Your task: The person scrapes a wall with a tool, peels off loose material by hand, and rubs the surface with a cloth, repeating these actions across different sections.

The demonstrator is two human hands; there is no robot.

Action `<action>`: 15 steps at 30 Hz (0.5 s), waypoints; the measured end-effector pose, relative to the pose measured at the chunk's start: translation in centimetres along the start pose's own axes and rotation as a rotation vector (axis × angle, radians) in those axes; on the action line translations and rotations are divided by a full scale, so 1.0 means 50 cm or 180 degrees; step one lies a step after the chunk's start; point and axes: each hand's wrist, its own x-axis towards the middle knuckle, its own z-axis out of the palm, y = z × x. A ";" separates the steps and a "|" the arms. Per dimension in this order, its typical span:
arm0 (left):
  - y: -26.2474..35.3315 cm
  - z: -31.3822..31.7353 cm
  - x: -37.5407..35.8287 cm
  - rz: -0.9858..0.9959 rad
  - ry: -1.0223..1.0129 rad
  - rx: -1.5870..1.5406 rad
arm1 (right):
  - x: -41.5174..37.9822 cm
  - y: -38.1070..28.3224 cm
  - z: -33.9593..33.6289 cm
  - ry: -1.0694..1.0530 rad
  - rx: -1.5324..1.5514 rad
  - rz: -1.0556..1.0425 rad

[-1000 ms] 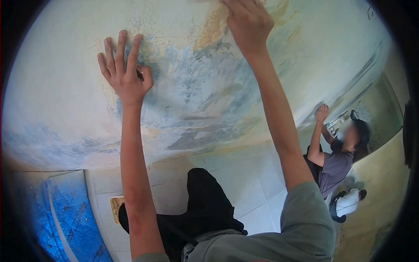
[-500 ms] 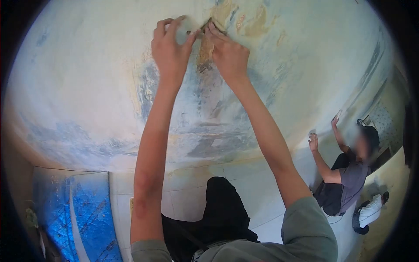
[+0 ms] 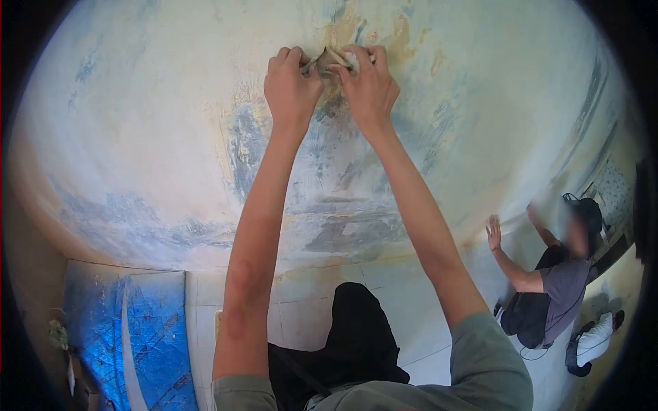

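Before a blotched wall (image 3: 185, 144), a person's left hand (image 3: 291, 88) and right hand (image 3: 371, 94) sit close together, both pinching a creased sheet (image 3: 326, 63) between them. It could tear along the fold if pulled unevenly, or drop if either pinch loosens. Grey-blue and ochre patches mottle the wall; below lie pale floor tiles (image 3: 428, 315) and a blue mat (image 3: 161, 329). Rightward, a co-worker (image 3: 565, 294) crouches.

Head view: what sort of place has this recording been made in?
Probably a room under repair or redecoration: the pale wall has rough grey and ochre patches, the floor looks tiled, and a blue sheet lies at the left.
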 end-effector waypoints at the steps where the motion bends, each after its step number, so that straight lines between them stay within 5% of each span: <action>1: 0.003 0.001 -0.002 0.0019 0.0017 0.0003 | -0.006 0.001 0.012 0.0224 0.0033 0.0092; 7: 0.000 0.001 -0.003 0.0122 -0.0035 -0.0127 | -0.021 0.011 0.038 0.0164 0.0343 0.0320; 12: 0.010 -0.011 -0.035 -0.0582 -0.0728 -0.0088 | -0.063 0.027 0.023 -0.0209 0.0264 0.0565; 15: 0.015 0.002 -0.044 -0.0398 -0.0346 0.0139 | -0.064 0.027 0.036 -0.0146 0.0285 0.0621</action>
